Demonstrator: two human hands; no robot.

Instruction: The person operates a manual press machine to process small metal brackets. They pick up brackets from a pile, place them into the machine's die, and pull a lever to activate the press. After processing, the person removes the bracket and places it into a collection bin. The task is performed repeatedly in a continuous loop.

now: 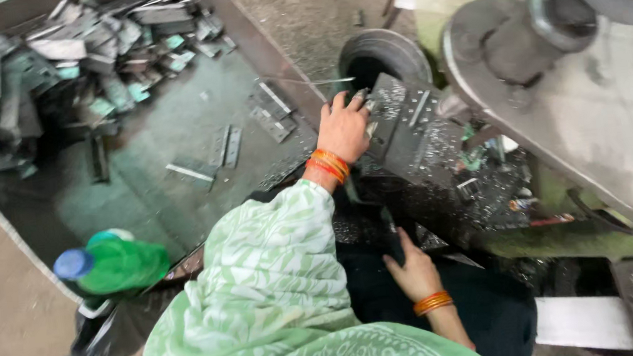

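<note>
Dark metal plate (404, 127), punched with small holes and lying tilted on the bed of the press machine (596, 104), sits under the left hand (343, 129). The fingers (359, 98) are spread over the plate's upper left edge, touching it; whether they pinch it or only rest on it cannot be told from this angle. Orange bangles (328, 165) ring that wrist, and a green patterned sleeve (278, 259) covers the arm behind it.

The right hand (412, 269) lies lower, near the lap, its fingers curled loosely on a dark narrow piece (390, 237); the hold itself is hidden by blur and shadow, so it cannot be told.

Just behind the left hand stands a small black tyre (383, 54), close to the plate's far edge. To the left, a large shallow metal tray (175, 153) holds a heap of flat metal strips (50, 64) at its far end and a few loose hinge-like pieces (272, 116) nearer the hand; the tray's rim runs between these and the plate. A green plastic bottle with a blue cap (112, 263) lies at the tray's near corner. Metal shavings and scraps (487, 177) litter the machine bed around the plate, and the machine's heavy grey frame looms over the right side.
</note>
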